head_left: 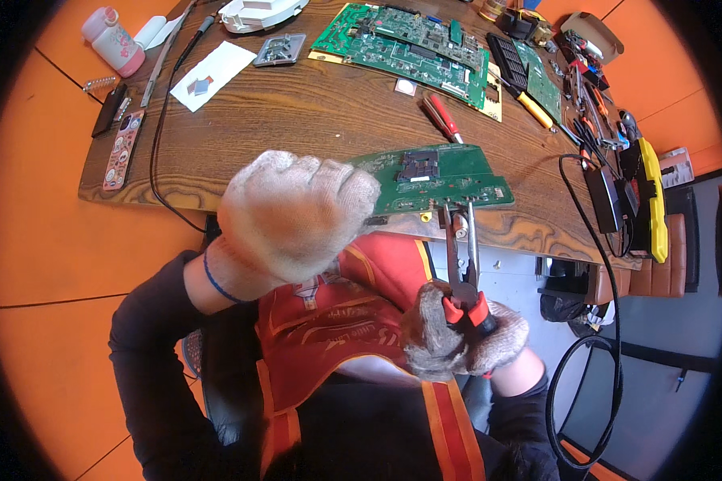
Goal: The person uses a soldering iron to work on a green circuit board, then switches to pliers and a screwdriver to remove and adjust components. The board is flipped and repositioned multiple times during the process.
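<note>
A green circuit board (465, 172) with a dark square socket extends over the near edge of the wooden table. My left hand (297, 212), in a stained white work glove, is closed on the board's left end; its fingertips are hidden behind the glove. Gloved too, my right hand (465, 337) grips long-nose pliers (465, 284) by their red and black handles. The plier jaws are parted and point up at the board's near edge, one on each side of a small metal cylindrical connector (460, 225). Whether they touch it I cannot tell.
Behind the board lie a red-handled screwdriver (441, 118), a yellow-handled tool (535, 111) and larger circuit boards (409, 60). White paper (212, 74), a small parts tray (280, 50) and a phone (123, 151) are at the left. A black cable (618, 321) hangs at right.
</note>
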The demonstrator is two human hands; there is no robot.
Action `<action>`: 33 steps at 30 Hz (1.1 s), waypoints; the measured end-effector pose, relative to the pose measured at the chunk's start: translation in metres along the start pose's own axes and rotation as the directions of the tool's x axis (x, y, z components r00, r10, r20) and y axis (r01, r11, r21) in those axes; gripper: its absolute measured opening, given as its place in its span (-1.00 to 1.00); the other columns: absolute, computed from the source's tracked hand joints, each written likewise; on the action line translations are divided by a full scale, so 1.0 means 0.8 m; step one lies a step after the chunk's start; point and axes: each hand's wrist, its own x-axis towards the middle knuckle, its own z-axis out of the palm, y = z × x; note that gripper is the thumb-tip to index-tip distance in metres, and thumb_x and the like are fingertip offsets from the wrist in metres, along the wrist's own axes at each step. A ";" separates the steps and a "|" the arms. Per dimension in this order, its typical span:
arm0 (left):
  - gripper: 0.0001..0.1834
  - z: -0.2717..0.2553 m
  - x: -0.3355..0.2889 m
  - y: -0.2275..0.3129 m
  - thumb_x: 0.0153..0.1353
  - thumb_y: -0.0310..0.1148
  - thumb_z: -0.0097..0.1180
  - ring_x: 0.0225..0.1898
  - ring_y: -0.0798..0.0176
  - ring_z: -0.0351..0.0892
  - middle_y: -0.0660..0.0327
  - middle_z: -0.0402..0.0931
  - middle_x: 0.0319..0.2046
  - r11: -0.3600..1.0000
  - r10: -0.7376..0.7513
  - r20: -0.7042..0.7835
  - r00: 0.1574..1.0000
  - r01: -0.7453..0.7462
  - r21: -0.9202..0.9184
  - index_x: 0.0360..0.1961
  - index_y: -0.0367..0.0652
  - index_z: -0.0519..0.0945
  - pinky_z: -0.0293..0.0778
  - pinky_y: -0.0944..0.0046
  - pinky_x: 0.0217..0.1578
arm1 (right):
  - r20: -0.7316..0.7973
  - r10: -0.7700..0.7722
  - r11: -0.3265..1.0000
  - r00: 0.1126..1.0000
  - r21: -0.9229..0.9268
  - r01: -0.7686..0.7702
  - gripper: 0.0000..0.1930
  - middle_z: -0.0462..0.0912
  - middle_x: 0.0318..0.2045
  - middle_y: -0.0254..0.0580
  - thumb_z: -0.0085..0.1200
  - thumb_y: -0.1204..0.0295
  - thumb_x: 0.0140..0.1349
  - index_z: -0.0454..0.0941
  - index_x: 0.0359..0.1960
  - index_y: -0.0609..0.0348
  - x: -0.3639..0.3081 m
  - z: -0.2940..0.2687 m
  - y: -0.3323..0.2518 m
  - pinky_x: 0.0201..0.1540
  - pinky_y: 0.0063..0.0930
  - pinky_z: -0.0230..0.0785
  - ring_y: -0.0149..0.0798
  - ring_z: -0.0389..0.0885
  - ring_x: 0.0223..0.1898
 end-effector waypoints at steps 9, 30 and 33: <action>-0.72 -0.007 -0.013 -0.005 -0.13 -0.24 0.19 -0.30 0.13 0.60 0.26 0.59 -0.35 0.985 0.044 0.139 0.989 -0.019 -0.173 -0.30 0.01 0.59 0.46 0.14 -0.24 | -0.396 0.189 0.844 0.899 -0.403 -0.355 -0.41 0.55 -0.30 -0.14 0.50 0.46 -0.35 0.49 -0.19 0.27 -0.025 0.061 -0.036 -0.24 -0.40 0.40 -0.24 0.53 -0.32; -0.72 0.052 0.067 -0.066 0.02 -0.23 0.27 -0.34 0.09 0.61 0.14 0.60 -0.40 0.999 -0.035 0.311 0.950 0.044 -0.020 -0.26 -0.10 0.61 0.51 0.13 -0.29 | -0.008 -0.015 0.992 1.000 -0.125 0.014 -0.64 0.47 -0.38 -0.10 0.23 0.27 -0.02 0.45 -0.27 0.23 0.074 -0.040 -0.063 -0.18 -0.07 0.37 -0.15 0.47 -0.35; -0.72 0.057 0.076 -0.079 0.03 -0.12 0.24 -0.36 0.09 0.59 0.17 0.58 -0.45 1.000 0.025 0.341 0.940 -0.027 0.003 -0.31 -0.06 0.61 0.49 0.09 -0.34 | -0.018 -0.017 0.986 1.000 -0.166 0.014 -0.69 0.44 -0.40 -0.12 0.21 0.28 0.02 0.42 -0.32 0.20 0.078 -0.039 -0.065 -0.26 -0.07 0.37 -0.17 0.47 -0.37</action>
